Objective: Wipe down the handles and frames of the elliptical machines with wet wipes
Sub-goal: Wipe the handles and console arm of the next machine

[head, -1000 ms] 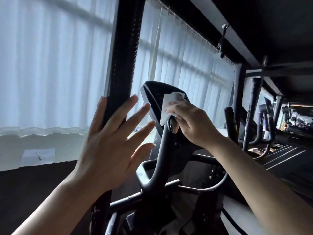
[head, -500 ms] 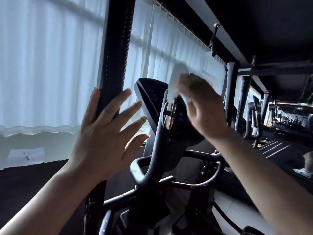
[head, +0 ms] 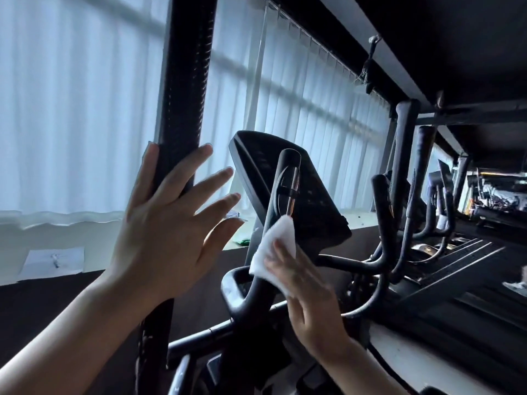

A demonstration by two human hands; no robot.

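— White, damp-looking wet wipe [head: 275, 249]: where is it held?
— It is pressed by the fingers of the right hand [head: 306, 292] against the curved black inner handlebar [head: 281, 195] of the elliptical machine, just below the metal pulse sensor [head: 292, 189] and in front of the tilted black console [head: 288, 189].
— And the left hand [head: 168, 223]?
— It is laid flat, fingers spread, against the ribbed black upright handle [head: 182, 89]; nothing is gripped.
— Which relation matters for the coming stroke?
— The handlebar's long axis is seen to run up and slightly right from the wipe, then down into the bend. The right hand is nearer, so the stroke would likely be made along that axis.
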